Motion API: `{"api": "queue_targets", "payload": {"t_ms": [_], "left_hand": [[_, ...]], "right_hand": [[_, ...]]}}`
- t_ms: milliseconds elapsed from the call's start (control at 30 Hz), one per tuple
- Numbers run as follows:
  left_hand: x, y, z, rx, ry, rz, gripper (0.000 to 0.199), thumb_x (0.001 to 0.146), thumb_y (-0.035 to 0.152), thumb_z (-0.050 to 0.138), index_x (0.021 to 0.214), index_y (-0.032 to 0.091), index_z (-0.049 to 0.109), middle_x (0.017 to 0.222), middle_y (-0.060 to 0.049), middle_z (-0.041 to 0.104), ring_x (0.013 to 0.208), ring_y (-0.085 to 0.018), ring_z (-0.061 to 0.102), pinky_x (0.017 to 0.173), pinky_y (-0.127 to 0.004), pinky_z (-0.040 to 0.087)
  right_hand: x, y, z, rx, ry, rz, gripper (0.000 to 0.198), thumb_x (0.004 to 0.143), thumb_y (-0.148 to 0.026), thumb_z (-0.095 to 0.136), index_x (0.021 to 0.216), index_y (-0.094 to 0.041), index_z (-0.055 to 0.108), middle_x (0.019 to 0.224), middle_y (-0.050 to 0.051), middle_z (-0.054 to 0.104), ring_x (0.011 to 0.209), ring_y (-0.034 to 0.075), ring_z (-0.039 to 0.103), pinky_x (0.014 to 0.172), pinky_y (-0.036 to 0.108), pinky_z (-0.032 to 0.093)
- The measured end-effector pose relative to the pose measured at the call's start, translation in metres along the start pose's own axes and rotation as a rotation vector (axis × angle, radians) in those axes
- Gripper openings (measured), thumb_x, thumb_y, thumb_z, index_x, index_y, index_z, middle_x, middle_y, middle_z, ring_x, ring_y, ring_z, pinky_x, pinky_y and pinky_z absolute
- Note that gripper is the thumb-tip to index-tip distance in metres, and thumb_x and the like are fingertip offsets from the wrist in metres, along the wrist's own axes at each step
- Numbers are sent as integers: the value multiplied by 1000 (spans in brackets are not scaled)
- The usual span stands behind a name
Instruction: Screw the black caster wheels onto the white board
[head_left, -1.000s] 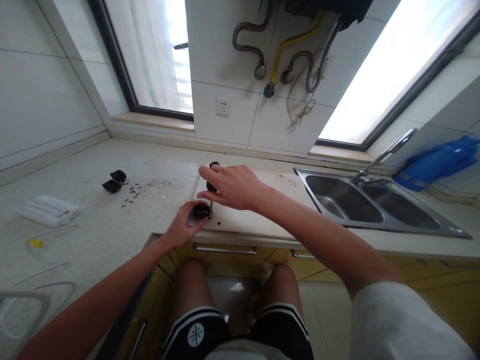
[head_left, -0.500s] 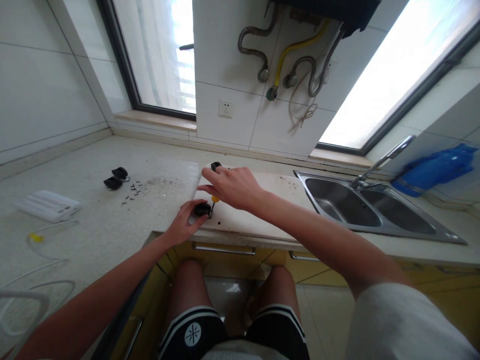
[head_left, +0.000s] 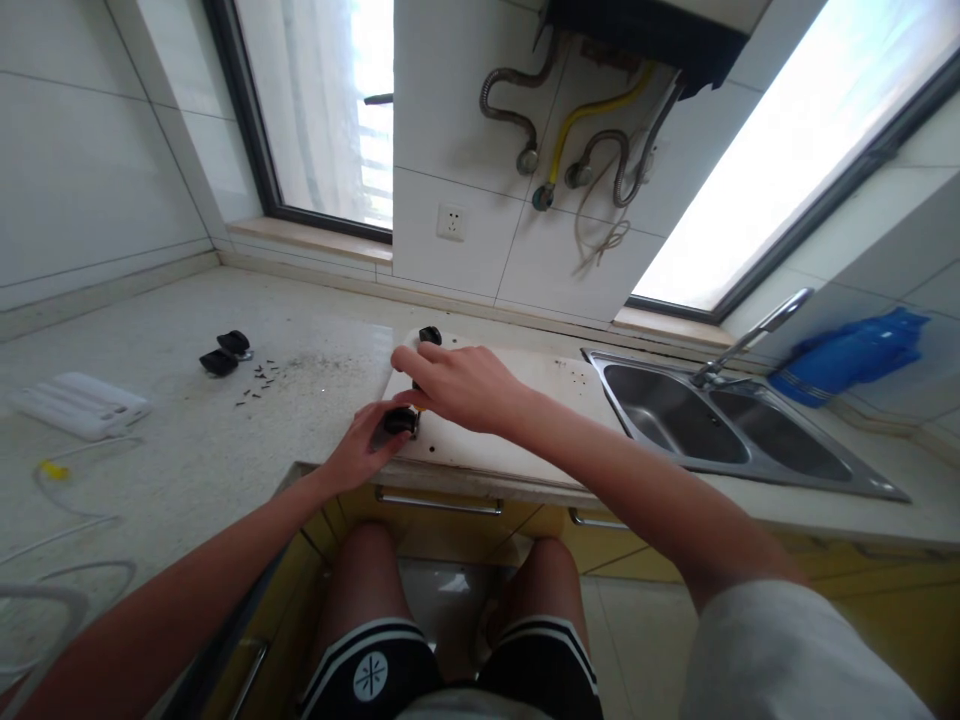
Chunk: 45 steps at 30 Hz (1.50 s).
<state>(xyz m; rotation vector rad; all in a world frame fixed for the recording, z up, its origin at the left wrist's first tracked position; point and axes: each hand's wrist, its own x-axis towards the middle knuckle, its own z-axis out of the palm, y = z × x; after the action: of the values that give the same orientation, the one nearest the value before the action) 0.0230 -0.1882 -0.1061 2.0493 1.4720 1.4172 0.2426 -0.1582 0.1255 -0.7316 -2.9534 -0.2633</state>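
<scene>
The black caster wheel [head_left: 400,420] sits on the left end of a white board [head_left: 517,425], close to its near corner. Your left hand [head_left: 364,445] is clamped on it, thumb on the near side, fingers on the far. Your right hand [head_left: 465,385] is closed around a screwdriver [head_left: 420,406]; its tip, just beside the wheel, is too small to make out.

Taking that wheel as the clock's centre, a second wheel [head_left: 430,335] stands on the board at 1 o'clock. The speckled pale counter [head_left: 225,450] spreads toward 9, carrying a pair of loose wheels [head_left: 225,352] at 10, small dark screws [head_left: 259,380] nearer you, and a white case [head_left: 82,405] at 9, its markings too blurred to read. The steel double sink [head_left: 667,400] is at 3, with a blue bundle [head_left: 847,355] beyond it.

On the tiled wall, you have a socket [head_left: 451,222] near 12, pipes [head_left: 592,150] at 1, and bright windows at 11 and 2. At 6, your shorts [head_left: 442,660] bear a round white emblem.

The board's near edge runs close along the counter's front, above a drawer handle [head_left: 439,503] at 5; your knees nearly meet the yellow cabinets [head_left: 465,535]. Leftward, the screws lie well apart from your hand.
</scene>
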Motion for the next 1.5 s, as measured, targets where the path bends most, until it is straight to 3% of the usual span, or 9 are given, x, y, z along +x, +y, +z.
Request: {"api": "queue_targets", "payload": {"t_ms": [367, 533, 667, 800, 933, 1100, 1200, 1367, 1500], "left_hand": [[0, 2, 1, -14, 8, 4, 42, 103, 52, 70, 137, 27, 72, 130, -12, 82, 126, -35, 75, 117, -60, 58], [-1, -1, 1, -13, 7, 11, 41, 103, 49, 71, 138, 27, 71, 129, -12, 82, 126, -35, 76, 117, -58, 58], [-1, -1, 1, -6, 6, 19, 41, 103, 46, 71, 139, 26, 70, 133, -12, 81, 129, -35, 75, 118, -59, 57], [-1, 0, 0, -3, -17, 14, 42, 103, 46, 70, 140, 26, 69, 133, -12, 81, 128, -35, 75, 118, -57, 57], [-1, -1, 0, -4, -8, 20, 41, 103, 46, 70, 139, 26, 69, 133, -12, 81, 129, -35, 74, 118, -59, 56], [-1, -2, 1, -6, -17, 19, 41, 104, 46, 69, 140, 24, 69, 132, -13, 81, 127, -35, 74, 117, -58, 56], [-2, -1, 0, -4, -17, 12, 43, 104, 47, 69, 140, 24, 69, 133, -13, 80, 129, -35, 73, 119, -58, 55], [-1, 2, 0, 2, -19, -2, 42, 104, 48, 69, 138, 24, 70, 131, -12, 81, 128, -34, 75, 119, -56, 56], [0, 3, -1, 12, -14, 4, 41, 103, 45, 69, 138, 25, 69, 133, -12, 80, 128, -34, 75, 119, -55, 56]], "right_hand": [[6, 2, -9, -26, -23, 185, 45, 118, -63, 44, 138, -24, 56, 119, 13, 82, 96, 29, 76, 65, 35, 29], [7, 10, -7, 150, -69, -2, 27, 117, -45, 53, 137, -27, 57, 138, 8, 79, 106, 25, 76, 70, 33, 34], [8, 11, -7, 10, -13, 216, 50, 117, -67, 41, 135, -24, 60, 119, 11, 82, 93, 28, 75, 67, 34, 29], [5, 13, -6, 179, -62, 10, 31, 115, -47, 59, 139, -28, 56, 136, 7, 78, 99, 22, 73, 71, 33, 35], [3, 11, -1, 43, 25, 188, 44, 117, -63, 47, 134, -25, 59, 125, 10, 80, 93, 26, 73, 65, 35, 25], [0, 7, -4, 165, -75, 37, 26, 116, -43, 57, 137, -27, 57, 139, 6, 78, 105, 24, 75, 67, 33, 28], [0, 5, -2, 49, -18, 219, 47, 118, -65, 43, 135, -24, 60, 121, 8, 83, 99, 28, 76, 66, 35, 24], [1, 9, 0, 198, -49, 44, 32, 118, -50, 54, 140, -28, 59, 140, 6, 78, 109, 25, 76, 69, 33, 31], [-1, 15, -2, 75, 35, 262, 52, 116, -69, 46, 134, -24, 64, 119, 9, 84, 98, 28, 77, 68, 34, 27]]}}
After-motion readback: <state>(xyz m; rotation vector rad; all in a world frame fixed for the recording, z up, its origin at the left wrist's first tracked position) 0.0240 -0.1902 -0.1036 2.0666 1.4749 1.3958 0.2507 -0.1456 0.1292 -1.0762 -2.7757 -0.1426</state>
